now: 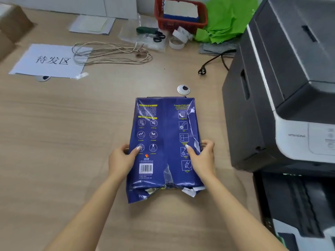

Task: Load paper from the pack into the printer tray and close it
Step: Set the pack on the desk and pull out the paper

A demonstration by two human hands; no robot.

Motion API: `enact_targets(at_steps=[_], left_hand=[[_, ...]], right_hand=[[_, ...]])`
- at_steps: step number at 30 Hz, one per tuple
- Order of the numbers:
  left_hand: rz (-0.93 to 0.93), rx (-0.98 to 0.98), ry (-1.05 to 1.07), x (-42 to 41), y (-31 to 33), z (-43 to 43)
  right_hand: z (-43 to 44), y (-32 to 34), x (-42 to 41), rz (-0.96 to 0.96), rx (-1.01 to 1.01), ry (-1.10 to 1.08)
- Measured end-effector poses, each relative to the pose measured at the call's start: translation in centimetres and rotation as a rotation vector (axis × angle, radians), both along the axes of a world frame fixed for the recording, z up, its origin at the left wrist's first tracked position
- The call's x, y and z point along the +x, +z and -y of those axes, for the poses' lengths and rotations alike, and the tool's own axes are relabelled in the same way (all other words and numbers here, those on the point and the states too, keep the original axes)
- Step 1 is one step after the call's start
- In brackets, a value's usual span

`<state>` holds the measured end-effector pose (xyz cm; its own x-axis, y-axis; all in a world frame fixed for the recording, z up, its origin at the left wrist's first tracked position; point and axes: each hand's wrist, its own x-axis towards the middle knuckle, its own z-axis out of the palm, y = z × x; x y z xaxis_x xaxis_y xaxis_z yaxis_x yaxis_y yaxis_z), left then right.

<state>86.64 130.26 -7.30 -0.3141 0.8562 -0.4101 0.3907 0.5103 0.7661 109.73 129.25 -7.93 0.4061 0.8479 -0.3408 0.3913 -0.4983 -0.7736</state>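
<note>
A blue paper pack (164,142) lies flat on the wooden table, printed side up, its near end torn open with white scraps showing. My left hand (122,160) grips the pack's left edge, thumb on top. My right hand (201,158) grips the right edge the same way. The dark grey and white printer (282,91) stands at the right. Its black paper tray (297,203) is pulled out at the lower right.
A white sign with characters (49,60) lies at the left beside a coil of cord (110,53). At the back are a red basket (179,13), green plastic (224,20), scissors (157,36) and tape rolls. A black plug (202,71) and a cable grommet (183,89) lie near the printer.
</note>
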Motion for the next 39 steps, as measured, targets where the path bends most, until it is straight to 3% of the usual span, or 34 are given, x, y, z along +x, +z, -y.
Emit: enact_targets(at_steps=[3,4,6,8,12,20,25,31,35,39], left_hand=[[-0.102,0.017,0.014,0.1,0.3,0.4],[-0.165,0.055,0.006,0.2,0.4,0.7],[-0.270,0.140,-0.017,0.3,0.6,1.3],[-0.292,0.154,-0.072,0.6,0.9,2.4],[-0.330,0.157,-0.275,1.3,0.9,4.9],[-0.316,0.141,-0.375,2.1,1.0,6.5],[-0.326,0.154,-0.461,2.7,0.9,6.9],[-0.315,0.172,-0.499,2.6,0.6,7.2],[-0.316,0.199,-0.537,2.4,0.3,7.4],[-0.330,0.286,-0.573,2.1,0.0,7.6]], right_hand=[[1.1,1.3,-0.7,0.384,0.191,0.036],[1.8,1.8,-1.2,0.418,0.272,0.074],[3.6,2.2,-2.4,0.317,0.296,0.233],[5.1,2.0,-3.7,0.216,0.140,0.351],[5.7,1.5,-5.8,0.213,-0.022,0.286],[5.3,1.9,-7.9,0.335,-0.125,0.199],[5.3,1.6,-7.8,0.241,-0.064,0.096],[5.0,1.4,-8.5,0.377,-0.046,0.082],[5.6,1.5,-7.2,0.310,-0.067,0.273],[8.9,1.9,-4.1,0.255,-0.168,0.676]])
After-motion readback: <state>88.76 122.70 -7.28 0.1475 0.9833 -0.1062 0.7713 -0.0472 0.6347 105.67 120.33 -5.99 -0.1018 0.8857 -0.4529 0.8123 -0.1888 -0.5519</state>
